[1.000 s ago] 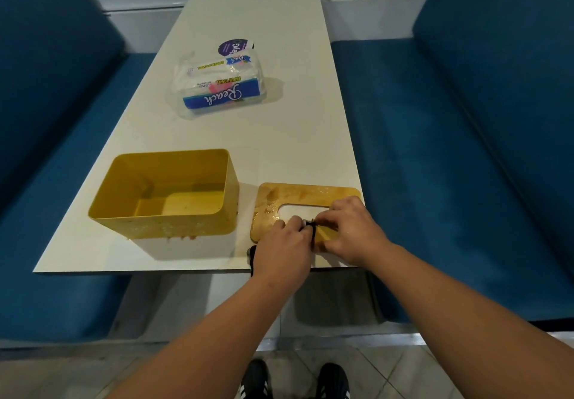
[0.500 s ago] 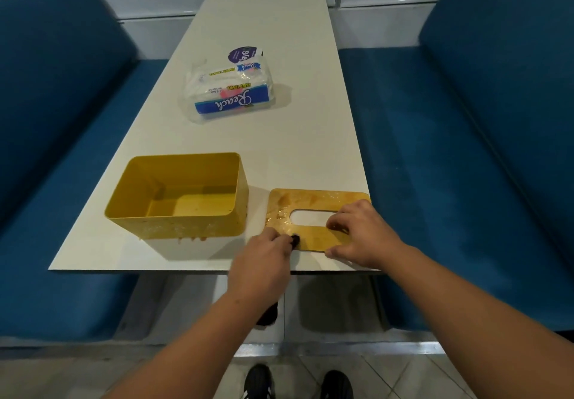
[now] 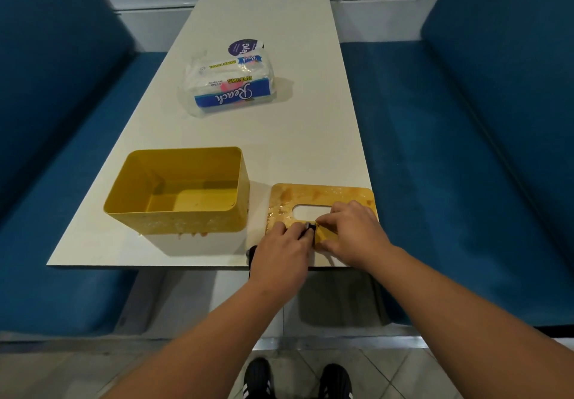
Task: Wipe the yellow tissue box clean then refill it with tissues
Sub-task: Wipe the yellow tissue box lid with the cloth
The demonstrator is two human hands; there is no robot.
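The yellow tissue box point(image 3: 180, 218) stands open and empty on the near left of the table, with brown smears on its front wall and floor. Its lid point(image 3: 310, 196), yellow-brown with an oval slot and wet stains, lies flat to the box's right at the table's front edge. My left hand point(image 3: 282, 258) grips a dark cloth point(image 3: 310, 227) at the lid's near edge; one end hangs by the table edge. My right hand point(image 3: 351, 230) rests on the lid and pinches the same cloth beside the slot.
A plastic pack of Reach paper towels point(image 3: 230, 84) lies mid-table, beyond the box. The white table point(image 3: 279, 143) is long and narrow, with blue bench seats point(image 3: 450, 181) on both sides. My black shoes point(image 3: 257, 380) show on the tiled floor.
My left hand, drawn back to the table edge half a second ago, has moved forward onto the lid and meets my right hand at the cloth again. Box and pack have not moved.
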